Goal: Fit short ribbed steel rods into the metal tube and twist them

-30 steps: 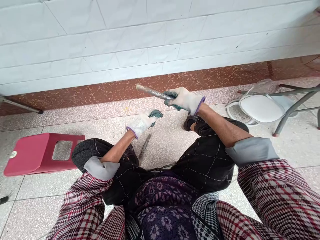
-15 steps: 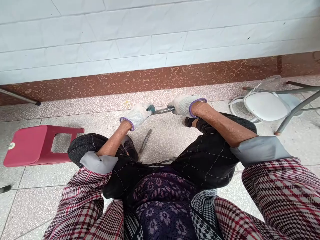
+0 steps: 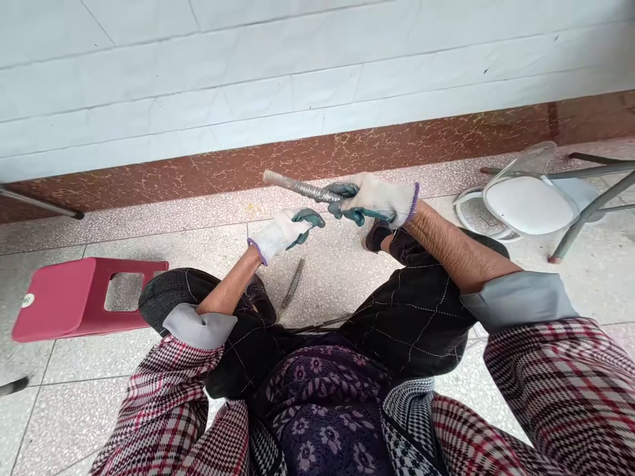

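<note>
My right hand, in a white knit glove with green-coated palm and purple cuff, is closed around a rod wound with silvery wire. The rod tilts up to the left, and its pale bare end sticks out past the winding. My left hand, gloved the same way, is just below and left of the rod, apart from it. Its fingers are loosely bent and apart, with nothing visible in them. Between my feet a similar dark, ridged piece lies on the floor; whether it is a coil or a wrapped rod is unclear.
To the left stands a red plastic stool. At the right are a white round-seated chair and grey metal legs. Ahead runs a white tiled wall with a brown marbled skirting. A dark-tipped object lies far left.
My left hand has let go of the wire-wound rod and dropped slightly. My right hand has raised the rod and turned it so its free end points up to the left.
</note>
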`<state>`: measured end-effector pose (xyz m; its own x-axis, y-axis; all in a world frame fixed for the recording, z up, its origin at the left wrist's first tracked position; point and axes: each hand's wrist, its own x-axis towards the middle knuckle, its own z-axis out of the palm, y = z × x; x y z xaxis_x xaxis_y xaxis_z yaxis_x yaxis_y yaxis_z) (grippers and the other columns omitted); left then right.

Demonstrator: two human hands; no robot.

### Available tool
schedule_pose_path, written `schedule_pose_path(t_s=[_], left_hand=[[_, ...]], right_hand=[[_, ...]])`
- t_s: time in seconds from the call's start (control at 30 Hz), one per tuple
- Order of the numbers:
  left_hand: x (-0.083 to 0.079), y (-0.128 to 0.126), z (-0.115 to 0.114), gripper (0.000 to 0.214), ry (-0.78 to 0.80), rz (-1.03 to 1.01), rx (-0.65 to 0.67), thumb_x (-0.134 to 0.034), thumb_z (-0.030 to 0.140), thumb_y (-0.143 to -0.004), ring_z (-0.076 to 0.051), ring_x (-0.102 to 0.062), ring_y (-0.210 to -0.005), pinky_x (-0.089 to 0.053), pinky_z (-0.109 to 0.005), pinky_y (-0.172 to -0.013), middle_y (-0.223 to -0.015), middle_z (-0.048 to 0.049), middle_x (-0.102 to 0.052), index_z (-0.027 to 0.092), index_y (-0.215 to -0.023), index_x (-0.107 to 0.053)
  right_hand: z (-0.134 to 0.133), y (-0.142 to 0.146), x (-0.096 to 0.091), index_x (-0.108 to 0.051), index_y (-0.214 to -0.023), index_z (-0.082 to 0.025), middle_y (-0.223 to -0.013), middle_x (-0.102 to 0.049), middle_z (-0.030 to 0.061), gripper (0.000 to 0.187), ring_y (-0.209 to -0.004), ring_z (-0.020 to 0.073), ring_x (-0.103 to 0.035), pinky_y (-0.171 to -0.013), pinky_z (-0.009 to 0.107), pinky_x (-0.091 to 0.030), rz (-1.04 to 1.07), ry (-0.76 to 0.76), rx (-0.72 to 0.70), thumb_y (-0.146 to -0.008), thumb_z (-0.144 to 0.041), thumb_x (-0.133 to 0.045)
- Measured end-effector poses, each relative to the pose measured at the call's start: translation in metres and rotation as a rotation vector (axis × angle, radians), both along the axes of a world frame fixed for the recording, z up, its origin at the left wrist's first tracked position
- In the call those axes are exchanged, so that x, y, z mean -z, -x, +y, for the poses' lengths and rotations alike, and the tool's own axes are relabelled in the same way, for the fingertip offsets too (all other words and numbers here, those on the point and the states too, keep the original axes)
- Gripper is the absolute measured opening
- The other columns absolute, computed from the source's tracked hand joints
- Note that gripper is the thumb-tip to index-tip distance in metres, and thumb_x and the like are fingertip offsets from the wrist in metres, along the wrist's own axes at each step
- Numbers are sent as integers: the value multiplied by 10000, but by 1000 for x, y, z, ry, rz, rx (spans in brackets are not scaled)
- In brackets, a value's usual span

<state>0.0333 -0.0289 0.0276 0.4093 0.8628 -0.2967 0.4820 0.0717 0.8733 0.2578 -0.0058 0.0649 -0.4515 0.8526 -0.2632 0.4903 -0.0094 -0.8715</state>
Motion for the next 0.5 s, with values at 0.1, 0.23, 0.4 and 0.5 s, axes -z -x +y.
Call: schedule_pose_path(t_s=[0.1, 0.23, 0.4, 0.5], left_hand=[[0, -1, -3, 264, 8, -16, -56, -515, 298, -1027, -74, -370, -498, -291, -211, -508, -554, 34, -506, 125, -1117, -694], [2, 4, -1, 269, 28, -19, -83, -525, 309, -1017, -79, -383, -493, -303, -232, -514, -588, 5, -565, 134, -1111, -705], [9, 12, 5, 216, 61, 77, -124, -575, 271, -952, -112, -414, -476, -298, -278, -513, -567, -15, -568, 171, -1037, -746], [10, 16, 10, 200, 18, 174, -128, -565, 205, -931, -117, -421, -491, -304, -285, -528, -575, -16, -565, 166, -992, -751]], right_hand=[[10, 16, 5, -736, -1105, -179, -714, -629, -11, 274, -541, 108, -508, -483, 246, -421, -172, -158, 68, -837, -220, -694], [27, 29, 11, -710, -1237, -214, -1021, -742, 71, 350, -865, 236, -679, -730, 338, -509, -640, -461, 4, -899, -285, -651], [35, 34, 8, -647, -1351, -228, -1183, -729, 136, 407, -958, 303, -693, -728, 385, -492, -1021, -508, -125, -975, -315, -521], [31, 27, 11, -684, -1307, -235, -1081, -744, 131, 390, -876, 278, -688, -688, 367, -477, -1091, -457, -192, -960, -302, -520]])
